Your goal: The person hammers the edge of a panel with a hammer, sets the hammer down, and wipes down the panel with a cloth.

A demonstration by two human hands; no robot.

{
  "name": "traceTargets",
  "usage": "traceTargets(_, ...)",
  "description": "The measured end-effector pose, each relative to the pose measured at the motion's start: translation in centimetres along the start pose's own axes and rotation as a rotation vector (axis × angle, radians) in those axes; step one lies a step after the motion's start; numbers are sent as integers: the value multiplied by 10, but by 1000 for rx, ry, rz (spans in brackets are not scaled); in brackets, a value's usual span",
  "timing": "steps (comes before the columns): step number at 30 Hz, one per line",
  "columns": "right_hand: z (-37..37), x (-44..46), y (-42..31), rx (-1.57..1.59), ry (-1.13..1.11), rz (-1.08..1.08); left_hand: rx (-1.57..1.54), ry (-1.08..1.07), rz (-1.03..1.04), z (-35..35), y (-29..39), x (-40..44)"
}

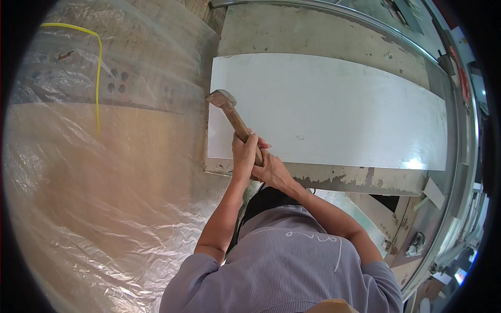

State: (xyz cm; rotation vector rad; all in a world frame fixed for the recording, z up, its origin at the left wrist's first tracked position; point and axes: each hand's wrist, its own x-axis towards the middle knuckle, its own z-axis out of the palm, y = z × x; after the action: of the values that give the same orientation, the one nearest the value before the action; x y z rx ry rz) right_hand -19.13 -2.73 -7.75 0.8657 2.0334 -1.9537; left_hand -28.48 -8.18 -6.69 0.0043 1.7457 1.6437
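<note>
A hammer (237,122) with a wooden handle and a worn, dull head points away from me to the upper left. My left hand (244,155) is wrapped around the middle of the handle. Lower down, my right hand (273,170) grips the handle near its end, close against the left. The hammer head is over the left edge of a glossy white panel (334,112); I cannot tell whether it touches. Beneath the panel is a worn, grey-beige work table (292,30) with chipped, stained edges.
Clear plastic sheeting (120,208) covers a brown surface on my left, with a yellow strip (98,78) on it. A curved metal rail (365,27) runs along the far side. At lower right lie a small white board piece (434,193) and a crumpled cloth (416,244).
</note>
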Motion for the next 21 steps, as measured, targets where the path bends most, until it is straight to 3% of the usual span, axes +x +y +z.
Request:
traceTargets(17,-1,-10,-9,8,56,-89,56,-35,49,0,3,0)
traceTargets(21,-1,-22,-22,43,145,-137,84,-67,102,13,37,-20)
